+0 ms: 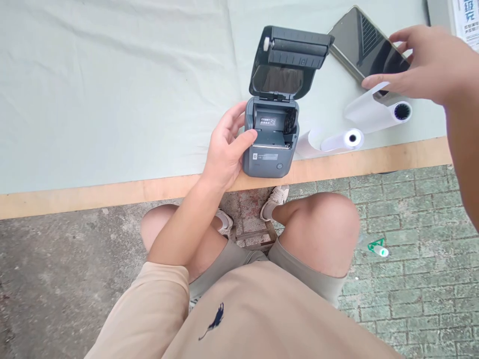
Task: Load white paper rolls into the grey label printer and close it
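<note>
A small grey portable printer (266,159) stands near the table's front edge with its lid (290,55) flipped up and its paper bay bare. My left hand (227,147) grips the printer's left side, thumb resting on the bay's rim. Two white paper rolls lie to its right: the nearer roll (339,140) and a partly unrolled one (377,112). My right hand (422,62) hovers above the farther roll and a dark smartphone (359,40), fingers spread, holding nothing.
The table (112,189) has a pale green cloth and a wooden front edge. A printed sheet (467,20) sits at the far right corner. Below are my knees, a stool, paving stones and a small green-white scrap (377,247) on the ground.
</note>
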Available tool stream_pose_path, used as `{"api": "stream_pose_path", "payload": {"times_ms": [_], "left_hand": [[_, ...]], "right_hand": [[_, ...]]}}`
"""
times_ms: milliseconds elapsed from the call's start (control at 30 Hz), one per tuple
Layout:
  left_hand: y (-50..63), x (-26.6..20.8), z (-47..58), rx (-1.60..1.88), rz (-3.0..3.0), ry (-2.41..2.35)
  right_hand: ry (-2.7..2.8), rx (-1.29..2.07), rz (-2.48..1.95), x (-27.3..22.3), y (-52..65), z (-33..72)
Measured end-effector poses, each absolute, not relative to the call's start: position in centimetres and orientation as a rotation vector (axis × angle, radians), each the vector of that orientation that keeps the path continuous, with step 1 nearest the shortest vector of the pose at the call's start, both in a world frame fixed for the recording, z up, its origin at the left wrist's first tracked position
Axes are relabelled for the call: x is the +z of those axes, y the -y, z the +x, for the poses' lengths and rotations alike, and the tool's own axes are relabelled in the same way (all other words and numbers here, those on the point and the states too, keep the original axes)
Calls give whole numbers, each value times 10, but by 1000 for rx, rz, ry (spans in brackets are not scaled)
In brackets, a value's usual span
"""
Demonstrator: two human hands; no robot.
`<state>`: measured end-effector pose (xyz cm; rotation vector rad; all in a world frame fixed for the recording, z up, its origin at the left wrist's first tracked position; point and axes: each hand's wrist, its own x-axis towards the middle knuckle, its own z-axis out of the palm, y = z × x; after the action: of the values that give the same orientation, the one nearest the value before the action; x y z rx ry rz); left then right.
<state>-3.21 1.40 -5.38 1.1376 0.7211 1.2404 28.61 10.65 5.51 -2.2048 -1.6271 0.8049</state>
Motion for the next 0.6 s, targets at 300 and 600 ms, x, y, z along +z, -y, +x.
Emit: {"api": "stream_pose_path", "payload": {"times_ms": [300,600], "left_hand": [[-14,-53,-30,1248,1120,-755],[-14,-51,-31,1241,1099,-731]], "right_hand": [[1425,678,-2392,47,-96,284],[1324,841,-2198,37,-105,295]]}}
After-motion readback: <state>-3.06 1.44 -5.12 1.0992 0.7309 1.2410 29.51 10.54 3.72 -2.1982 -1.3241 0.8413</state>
